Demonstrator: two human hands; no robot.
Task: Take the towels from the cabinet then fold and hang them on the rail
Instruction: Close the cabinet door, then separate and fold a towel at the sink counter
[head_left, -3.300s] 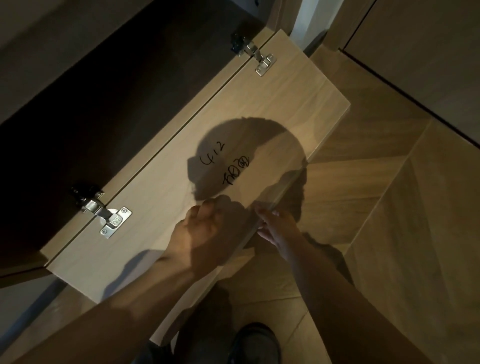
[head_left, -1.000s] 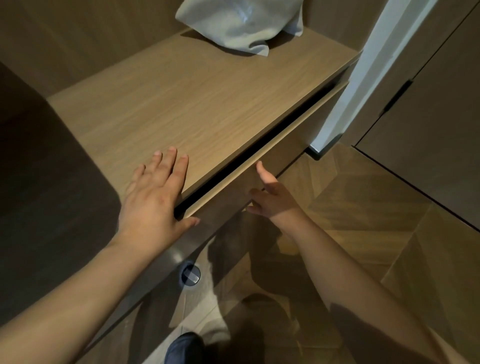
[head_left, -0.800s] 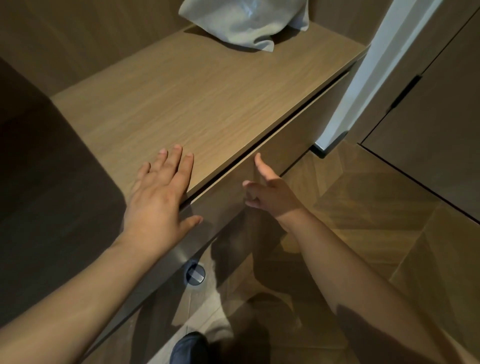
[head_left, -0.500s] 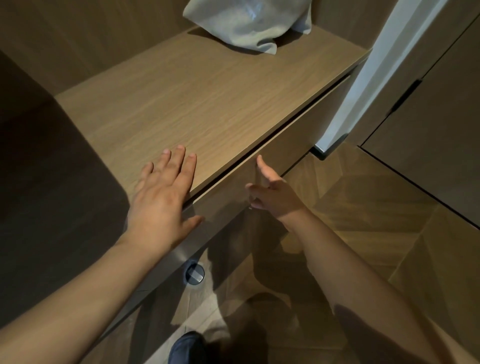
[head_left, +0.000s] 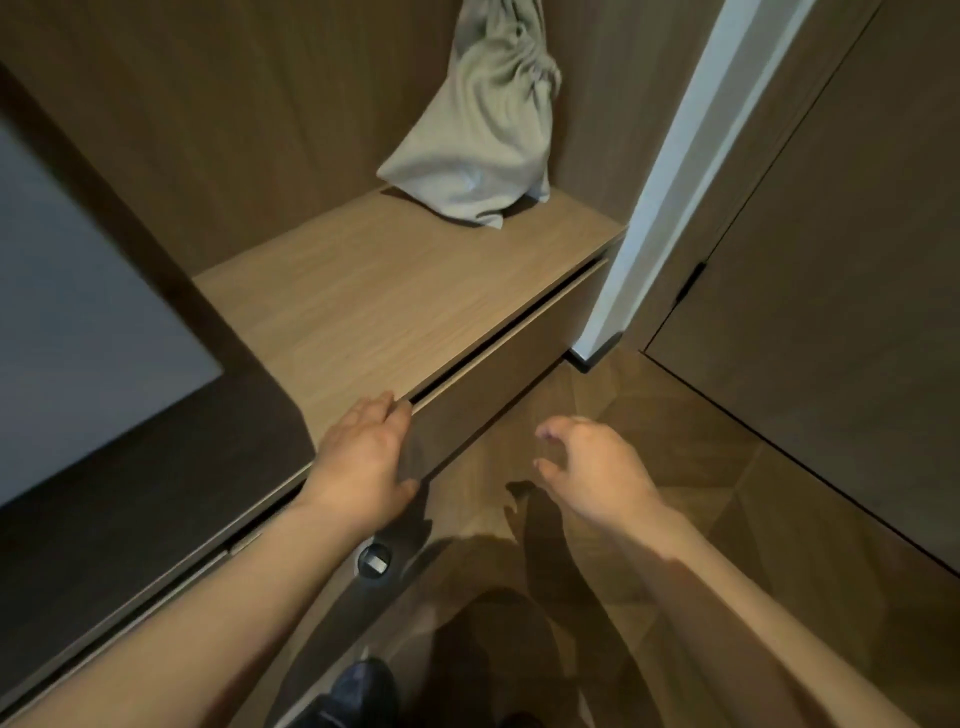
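A crumpled pale grey towel (head_left: 478, 135) hangs down in the back corner, its lower end resting on the wooden shelf top (head_left: 374, 291). Below the shelf, the cabinet's flap door (head_left: 498, 364) stands almost closed, with a thin dark gap along its top edge. My left hand (head_left: 363, 462) lies flat over the shelf's front edge and the door's near end, fingers spread, holding nothing. My right hand (head_left: 587, 467) hovers over the floor, clear of the door, fingers loosely curled and empty. No rail is in view.
A dark panel (head_left: 130, 467) with a pale grey surface (head_left: 78, 332) lies to the left. A white door frame (head_left: 675, 171) and brown doors (head_left: 831, 260) stand on the right. A round floor fitting (head_left: 373, 560) and my dark shoe (head_left: 358, 686) are on the parquet floor.
The flap door went from lying open to nearly closed. My right hand has come off the door and drawn back over the floor. The view has tilted up, showing more of the towel.
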